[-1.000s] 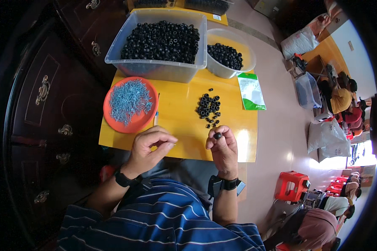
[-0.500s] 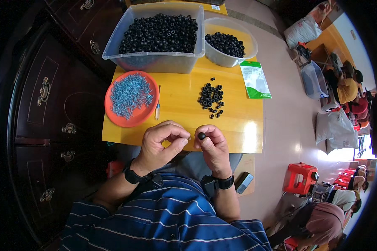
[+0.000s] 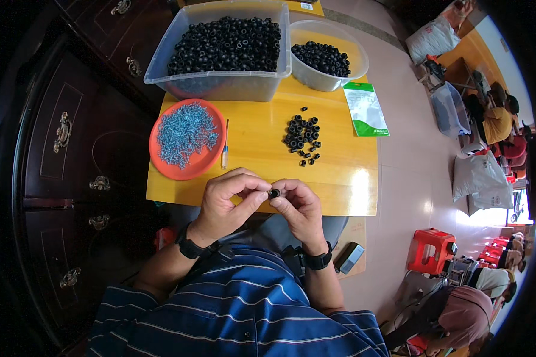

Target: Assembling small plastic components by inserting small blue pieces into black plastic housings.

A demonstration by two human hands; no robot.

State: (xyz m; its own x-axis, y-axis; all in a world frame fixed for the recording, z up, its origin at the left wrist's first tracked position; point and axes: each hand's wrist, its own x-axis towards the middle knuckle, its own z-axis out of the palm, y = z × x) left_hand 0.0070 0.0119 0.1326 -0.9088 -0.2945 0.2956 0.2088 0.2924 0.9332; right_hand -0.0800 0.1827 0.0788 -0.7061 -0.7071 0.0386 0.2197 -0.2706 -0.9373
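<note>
My right hand [image 3: 299, 208] pinches a small round black plastic cap [image 3: 274, 193] between thumb and fingertips at the table's near edge. My left hand [image 3: 229, 199] is closed in a pinch too, its fingertips against the cap's left side; whatever tiny piece they hold is hidden. Beyond my left hand, an orange-red plate [image 3: 156, 156] holds a heap of small bluish metal pieces, too fine to identify. A thin pen-like tool [image 3: 224, 153] with a pale blue handle lies beside the plate. Loose black plastic pieces [image 3: 301, 134] are scattered on the table beyond my right hand.
A large clear bin [image 3: 244, 89] and a round clear tub [image 3: 315, 81], both holding black pieces, stand at the back of the yellow table [image 3: 250, 131]. A green-and-white packet [image 3: 366, 110] lies right. Dark cabinets [image 3: 53, 154] line the left; people and a red stool [image 3: 430, 251] are rightward.
My hands have come together: the black cap has moved left, turned, and now meets my left fingertips. A tiny piece seen at those fingertips is now hidden. The view has shifted slightly.
</note>
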